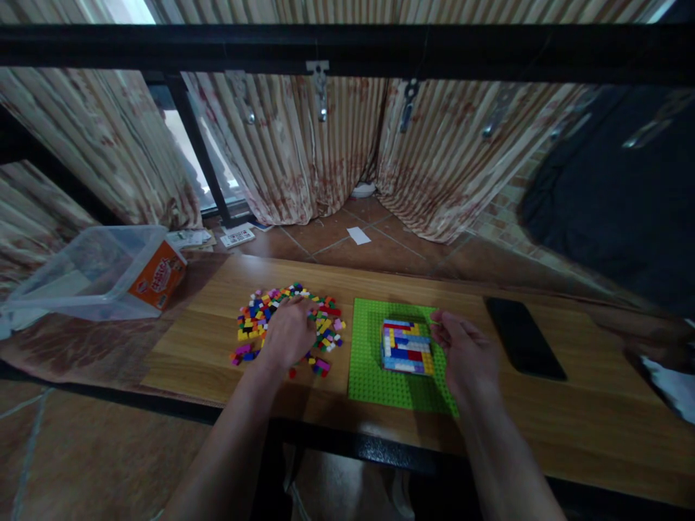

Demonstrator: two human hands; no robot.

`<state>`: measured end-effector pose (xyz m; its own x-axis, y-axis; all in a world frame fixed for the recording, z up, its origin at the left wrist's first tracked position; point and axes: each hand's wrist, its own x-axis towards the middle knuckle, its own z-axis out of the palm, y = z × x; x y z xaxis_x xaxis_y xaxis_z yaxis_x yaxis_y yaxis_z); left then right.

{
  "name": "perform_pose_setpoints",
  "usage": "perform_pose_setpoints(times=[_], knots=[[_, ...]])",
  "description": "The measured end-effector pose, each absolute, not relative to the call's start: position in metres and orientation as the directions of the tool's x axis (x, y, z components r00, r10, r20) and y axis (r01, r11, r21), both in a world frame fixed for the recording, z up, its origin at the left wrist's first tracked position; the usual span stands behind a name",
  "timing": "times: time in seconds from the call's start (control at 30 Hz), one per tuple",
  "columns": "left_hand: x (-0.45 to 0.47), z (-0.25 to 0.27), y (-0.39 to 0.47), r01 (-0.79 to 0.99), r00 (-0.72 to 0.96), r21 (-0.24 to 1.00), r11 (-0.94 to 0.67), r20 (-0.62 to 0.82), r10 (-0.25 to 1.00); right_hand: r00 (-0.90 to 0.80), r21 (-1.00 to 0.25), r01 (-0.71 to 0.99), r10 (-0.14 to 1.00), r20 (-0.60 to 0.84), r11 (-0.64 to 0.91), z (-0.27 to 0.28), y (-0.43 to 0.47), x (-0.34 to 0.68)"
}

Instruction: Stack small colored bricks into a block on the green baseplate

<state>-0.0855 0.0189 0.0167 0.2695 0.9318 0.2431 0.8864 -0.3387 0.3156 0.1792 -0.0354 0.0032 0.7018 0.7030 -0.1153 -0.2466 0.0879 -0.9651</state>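
Observation:
My left hand [293, 334] reaches down into a spread pile of small coloured toy bricks [250, 334]. Its fingertips are hidden behind the hand and among the bricks. A green studded baseplate [366, 387] lies to the right of the pile. On it stands a low rectangular block built of bricks [407, 347], in rows of red, blue, white, yellow and lilac. My right hand [465, 351] hovers over the baseplate's right edge, beside the block. Its thumb and fingers are pinched together, and whatever may be between them is too small to make out.
A black phone [524, 338] lies right of the baseplate on the wooden board [586, 420]. A clear plastic bin [98, 271] with an orange label stands at the far left. A dark metal bar [347, 52] crosses above, with curtains [304, 152] behind.

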Motion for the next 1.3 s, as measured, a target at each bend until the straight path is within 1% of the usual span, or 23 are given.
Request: perform_pose_setpoints(times=[0.1,0.23,0.43,0.63,0.73,0.9,1.0,1.07,1.13,1.2,1.23,1.3], knots=[[-0.077,0.016,0.022,0.868,0.320,0.291,-0.403,0.293,0.901,0.689,-0.963,-0.257,0.714,-0.126,0.078,0.004,-0.036,0.178],[-0.058,0.009,0.026,0.847,0.394,0.261,-0.462,0.275,0.877,0.681,-0.957,-0.282,0.717,-0.149,0.069,0.005,-0.036,0.178],[-0.047,-0.002,0.032,0.852,0.375,0.278,-0.443,0.265,0.888,0.678,-0.956,-0.287,0.717,-0.161,0.057,0.009,-0.038,0.179],[-0.053,-0.001,0.035,0.870,0.355,0.273,-0.411,0.233,0.905,0.683,-0.950,-0.309,0.706,-0.186,0.049,0.015,-0.039,0.182],[-0.056,0.000,0.034,0.876,0.360,0.252,-0.412,0.227,0.905,0.683,-0.949,-0.307,0.710,-0.173,0.064,0.015,-0.039,0.183],[-0.059,0.003,0.034,0.895,0.371,0.171,-0.412,0.227,0.900,0.676,-0.951,-0.296,0.722,-0.145,0.086,0.012,-0.039,0.182],[-0.060,0.009,0.034,0.898,0.355,0.173,-0.404,0.257,0.899,0.675,-0.952,-0.289,0.726,-0.132,0.096,0.011,-0.038,0.183],[-0.061,0.014,0.033,0.899,0.323,0.211,-0.385,0.277,0.905,0.674,-0.956,-0.277,0.729,-0.120,0.098,0.010,-0.037,0.183],[-0.061,0.019,0.033,0.880,0.280,0.309,-0.360,0.275,0.920,0.673,-0.962,-0.256,0.732,-0.110,0.091,0.010,-0.037,0.183],[-0.060,0.021,0.032,0.808,0.243,0.481,-0.341,0.256,0.936,0.670,-0.968,-0.240,0.735,-0.107,0.078,0.009,-0.036,0.183],[-0.059,0.021,0.031,0.741,0.231,0.585,-0.330,0.240,0.943,0.668,-0.968,-0.239,0.736,-0.110,0.072,0.009,-0.036,0.182],[-0.054,0.021,0.029,0.542,0.216,0.793,-0.279,0.190,0.958,0.670,-0.967,-0.247,0.733,-0.120,0.067,0.009,-0.036,0.181]])
